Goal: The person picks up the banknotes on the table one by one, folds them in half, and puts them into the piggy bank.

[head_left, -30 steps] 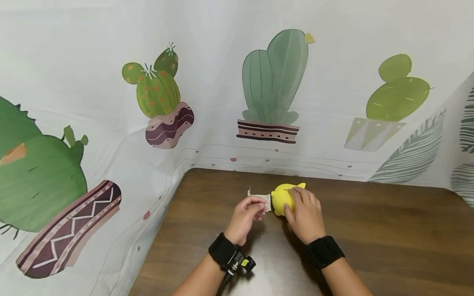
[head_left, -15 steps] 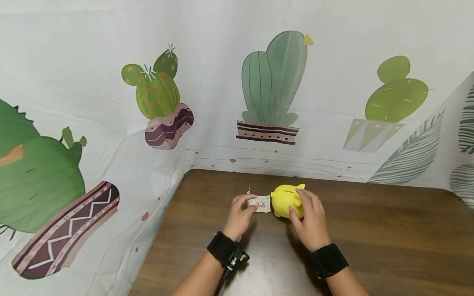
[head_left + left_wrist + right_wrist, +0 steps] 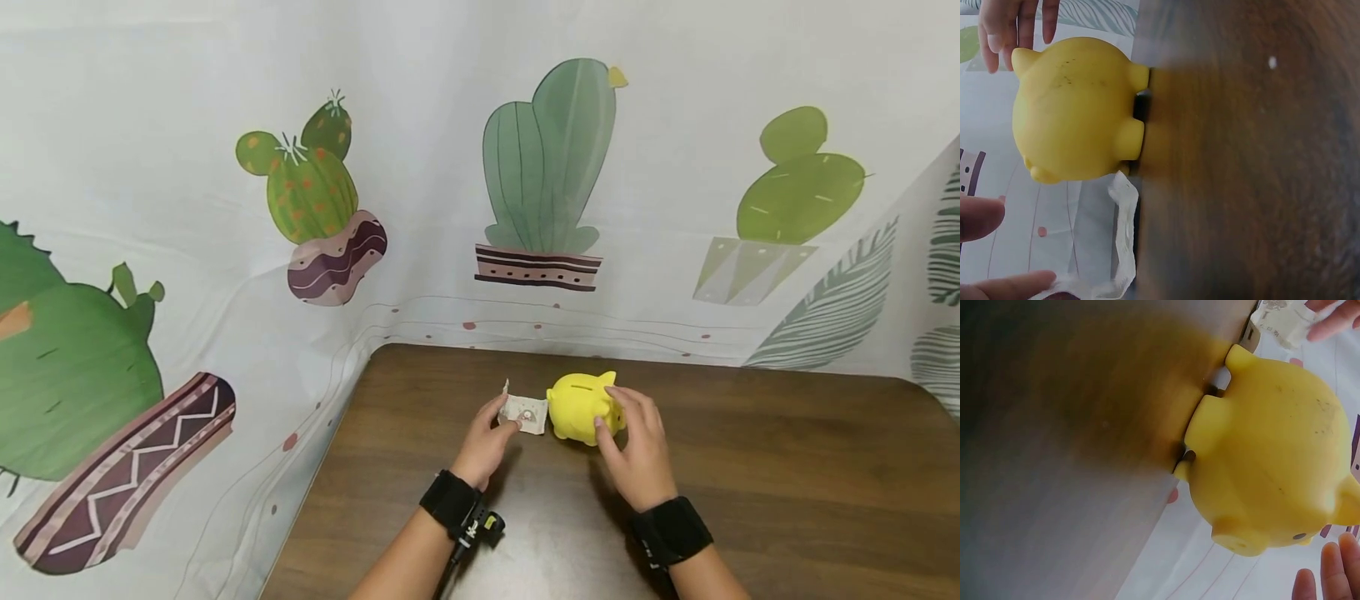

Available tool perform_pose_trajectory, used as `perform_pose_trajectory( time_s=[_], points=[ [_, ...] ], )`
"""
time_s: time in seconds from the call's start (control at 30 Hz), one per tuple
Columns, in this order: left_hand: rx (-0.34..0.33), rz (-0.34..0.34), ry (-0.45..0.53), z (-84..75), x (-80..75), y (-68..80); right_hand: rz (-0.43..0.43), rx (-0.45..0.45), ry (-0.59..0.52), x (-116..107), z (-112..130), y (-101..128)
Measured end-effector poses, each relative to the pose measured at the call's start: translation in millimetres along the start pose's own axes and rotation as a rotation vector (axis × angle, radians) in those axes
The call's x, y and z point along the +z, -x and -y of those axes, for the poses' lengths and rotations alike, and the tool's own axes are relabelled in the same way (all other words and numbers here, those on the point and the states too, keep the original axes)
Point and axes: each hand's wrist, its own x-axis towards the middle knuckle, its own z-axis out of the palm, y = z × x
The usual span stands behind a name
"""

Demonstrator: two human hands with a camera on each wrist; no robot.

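Your left hand (image 3: 487,433) fingers (image 3: 501,406) pinch the near edge of the small clear packet (image 3: 525,413) lying flat. Your right hand (image 3: 637,442) fingers (image 3: 611,407), relaxed and slightly spread, touch the yellow piggy bank (image 3: 579,407), steadying it upright near the desk's (image 3: 750,467) back edge, just right of the packet.

Bare forearms, no sleeves; broad black wristband (image 3: 451,502) on left, carrying small black camera with yellow mark; matching band (image 3: 670,531) on right
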Motion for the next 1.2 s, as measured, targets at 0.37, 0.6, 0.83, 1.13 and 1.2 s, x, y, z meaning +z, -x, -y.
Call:
perform_pose_trajectory(
  time_s=[0.37, 0.6, 0.83, 1.13, 1.2],
  points=[
    [-0.036, -0.046, 0.039, -1.7, -2.4, -0.2, 0.000, 0.022, -0.005, -3, 0, 0],
    [-0.034, -0.077, 0.064, -5.4, -5.9, 1.1, 0.019, 0.046, -0.022, -5, 3, 0],
    [-0.008, -0.069, 0.082, -19.6, -9.0, 5.9, 0.039, 0.043, -0.055, -4, 8, 1],
    [0.052, -0.062, 0.165, -31.5, -5.9, 11.0, 0.078, -0.031, -0.088, -5, 18, 1],
    [0.056, -0.056, 0.190, -34.7, -5.1, 13.1, 0.090, -0.075, -0.102, -5, 19, 2]
  ],
)
